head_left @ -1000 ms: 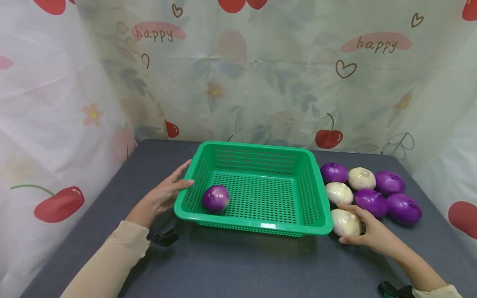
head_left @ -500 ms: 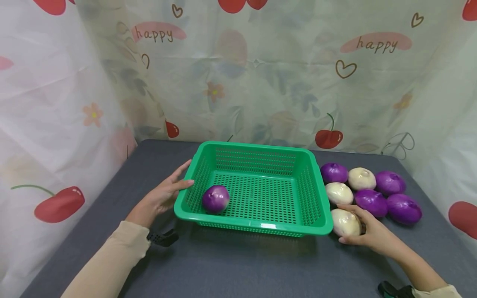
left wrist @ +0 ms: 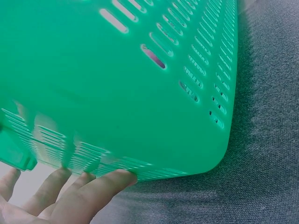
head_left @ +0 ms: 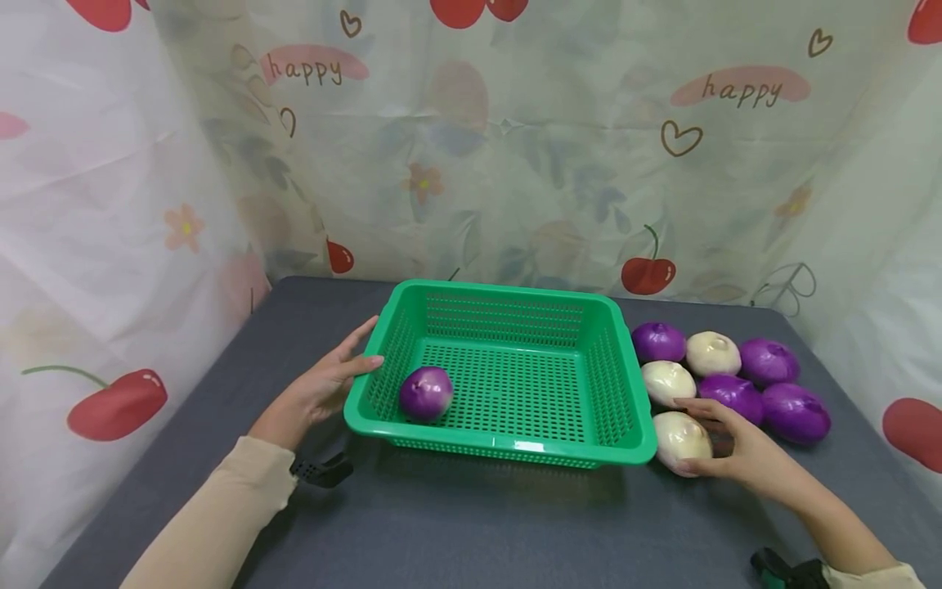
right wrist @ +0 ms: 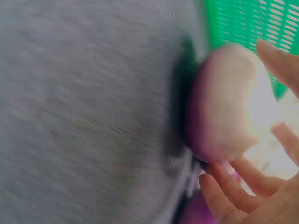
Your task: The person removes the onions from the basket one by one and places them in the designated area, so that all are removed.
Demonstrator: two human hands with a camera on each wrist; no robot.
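In the head view a green plastic basket (head_left: 508, 409) stands on the table with one purple onion (head_left: 426, 393) inside at its left. My left hand (head_left: 324, 384) holds the basket's left side, thumb over the rim; in the left wrist view its fingers (left wrist: 93, 191) lie against the perforated outer wall. My right hand (head_left: 743, 450) is spread round the right side of a white onion (head_left: 681, 442) beside the basket's front right corner. In the right wrist view that onion (right wrist: 229, 105) is blurred, with purple on one side, and the fingers are loosely extended around it.
Right of the basket lie more onions: white ones (head_left: 668, 383) and purple ones (head_left: 797, 413), grouped close together. The grey tabletop (head_left: 471, 523) extends in front of the basket. A patterned curtain (head_left: 508, 164) hangs behind and at both sides.
My right hand has loosened round the white onion and drawn slightly back to the right, its index finger lifting. The left hand and basket have not moved.
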